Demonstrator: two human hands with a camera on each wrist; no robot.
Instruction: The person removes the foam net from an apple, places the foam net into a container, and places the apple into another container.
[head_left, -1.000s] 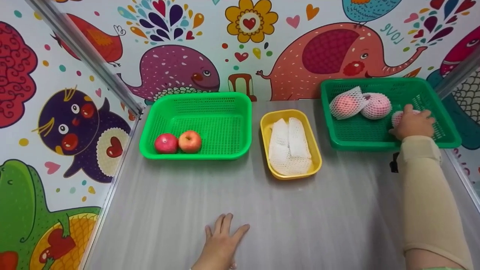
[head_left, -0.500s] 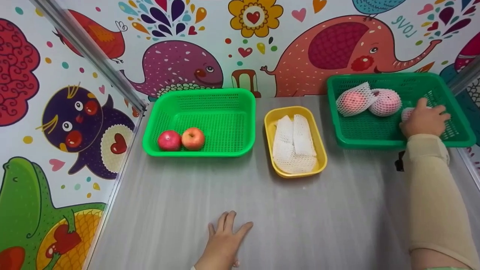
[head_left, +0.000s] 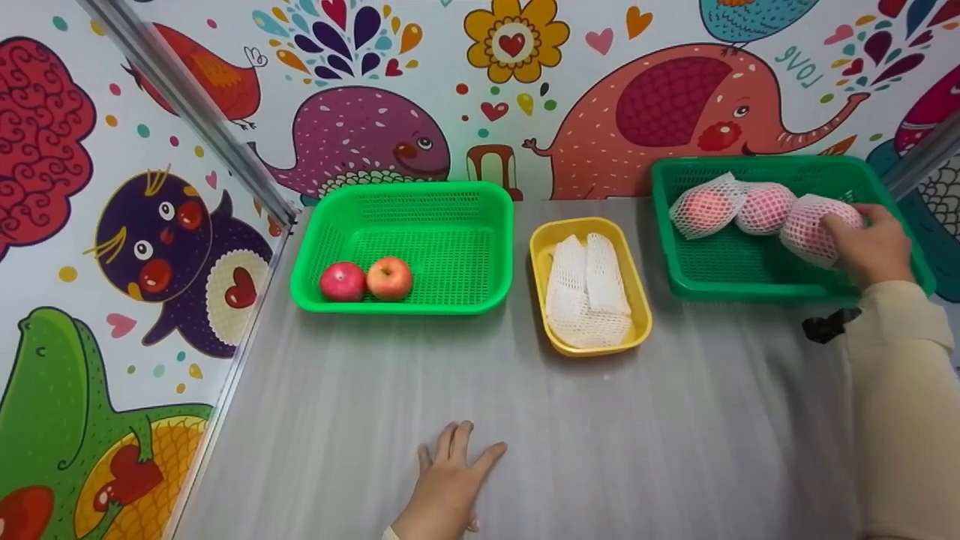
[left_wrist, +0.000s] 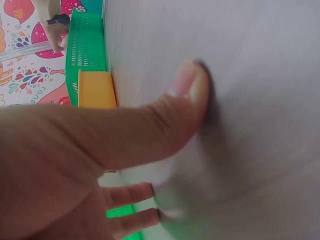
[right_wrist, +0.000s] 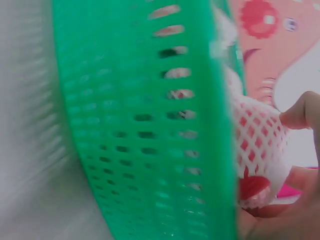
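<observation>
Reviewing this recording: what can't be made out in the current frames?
Head: the right hand covers part of the net-wrapped fruit it holds.
Head: overlap hides how many white foam nets lie in the yellow basket.
Right wrist: the wall of the darker green basket hides part of that net-wrapped fruit.
Left wrist: the left hand blocks part of the yellow basket.

From the head, forward and down over the tabletop [head_left: 585, 420], from the left wrist, sideways, low past the close left hand [left_wrist: 95, 145], from the right wrist, also sideways, tight against the darker green basket [right_wrist: 130, 90], shared by all views.
</observation>
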